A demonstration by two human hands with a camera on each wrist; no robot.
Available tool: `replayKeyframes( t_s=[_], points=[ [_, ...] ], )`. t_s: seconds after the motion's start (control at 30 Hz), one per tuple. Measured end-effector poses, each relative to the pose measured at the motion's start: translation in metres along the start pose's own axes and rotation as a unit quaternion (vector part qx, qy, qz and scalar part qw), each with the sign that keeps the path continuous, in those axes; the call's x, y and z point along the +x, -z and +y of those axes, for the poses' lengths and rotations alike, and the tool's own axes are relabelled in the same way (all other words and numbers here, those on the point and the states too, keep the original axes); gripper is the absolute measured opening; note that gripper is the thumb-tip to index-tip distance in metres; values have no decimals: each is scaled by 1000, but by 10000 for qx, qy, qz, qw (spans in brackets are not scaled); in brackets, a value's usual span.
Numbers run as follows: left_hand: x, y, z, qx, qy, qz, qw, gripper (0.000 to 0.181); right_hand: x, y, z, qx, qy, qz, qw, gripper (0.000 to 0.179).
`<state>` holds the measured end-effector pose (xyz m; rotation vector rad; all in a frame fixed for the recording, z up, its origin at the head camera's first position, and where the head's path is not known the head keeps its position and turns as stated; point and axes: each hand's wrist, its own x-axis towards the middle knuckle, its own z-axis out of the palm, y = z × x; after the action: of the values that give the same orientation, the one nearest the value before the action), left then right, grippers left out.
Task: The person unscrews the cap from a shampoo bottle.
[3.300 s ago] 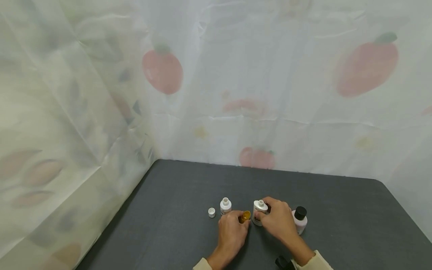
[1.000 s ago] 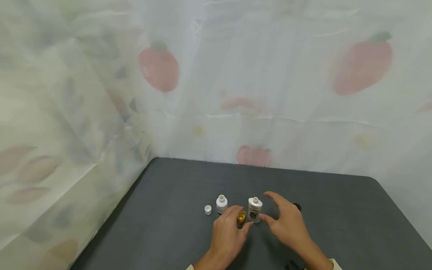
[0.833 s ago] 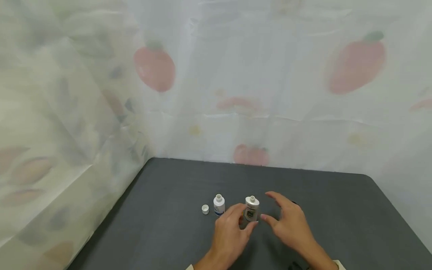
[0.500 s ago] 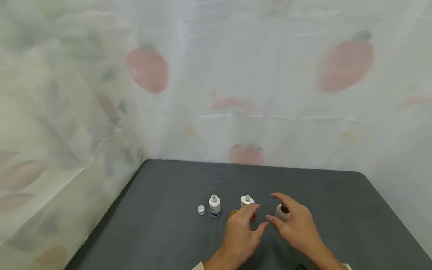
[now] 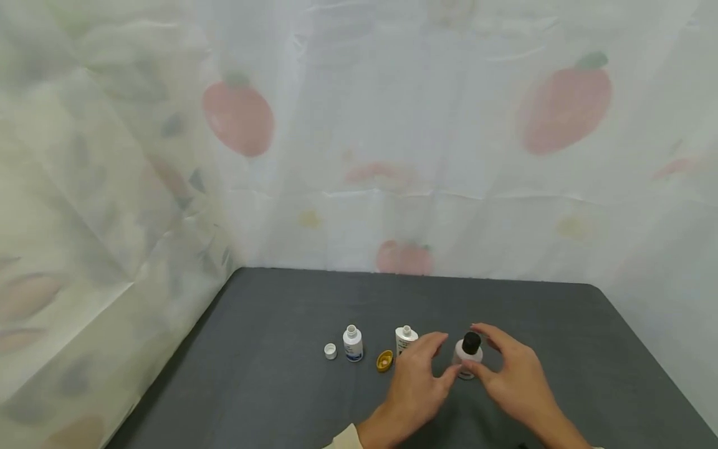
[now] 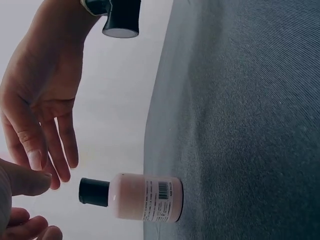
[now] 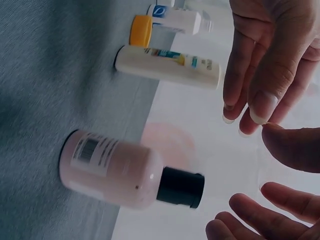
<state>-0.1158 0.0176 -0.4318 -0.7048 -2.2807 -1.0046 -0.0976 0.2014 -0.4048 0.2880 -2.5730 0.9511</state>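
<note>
A pink bottle (image 5: pixel 468 363) with a black cap (image 5: pixel 472 342) stands upright on the grey table, its barcode label showing in both wrist views. My left hand (image 5: pixel 415 386) is to its left and my right hand (image 5: pixel 516 380) to its right, fingers loosely bent. In the right wrist view, the left hand (image 7: pixel 275 60) and right hand (image 7: pixel 270 215) hover near the height of the black cap (image 7: pixel 181 187), apart from it and holding nothing. Partly behind the left hand is an uncapped white flat bottle (image 5: pixel 406 337); its yellow cap (image 5: pixel 384 360) lies beside it, hollow side up.
Farther left stand an uncapped white round bottle (image 5: pixel 353 346) and a small white cap (image 5: pixel 330 352). A fruit-printed curtain (image 5: pixel 314 156) hangs behind the dark table (image 5: pixel 269 386) and along its left side. A black device (image 6: pixel 122 17) is strapped to the right wrist.
My left hand has let go of the yellow cap, leaving it on the table, and moved right. The right hand has released the white flat bottle and moved to the pink bottle.
</note>
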Motion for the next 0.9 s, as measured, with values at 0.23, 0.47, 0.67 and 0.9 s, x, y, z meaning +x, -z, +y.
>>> replayKeyframes(
  t_s=[0.23, 0.47, 0.67, 0.9],
  points=[
    [5, -12, 1, -190, 30, -154, 9997, 45, -1, 5, 11, 0, -85, -76, 9999, 59],
    [11, -25, 0, -176, 121, -318, 9993, 47, -2, 5, 20, -15, -336, -234, 9992, 59],
    [20, -38, -1, -377, 406, -1040, 9930, 41, 3, -5, 41, 54, -748, -842, 9936, 65],
    [29, -57, -4, 45, 99, -1199, 9927, 34, 12, -30, 66, 507, -674, -1504, 9850, 63]
  ],
)
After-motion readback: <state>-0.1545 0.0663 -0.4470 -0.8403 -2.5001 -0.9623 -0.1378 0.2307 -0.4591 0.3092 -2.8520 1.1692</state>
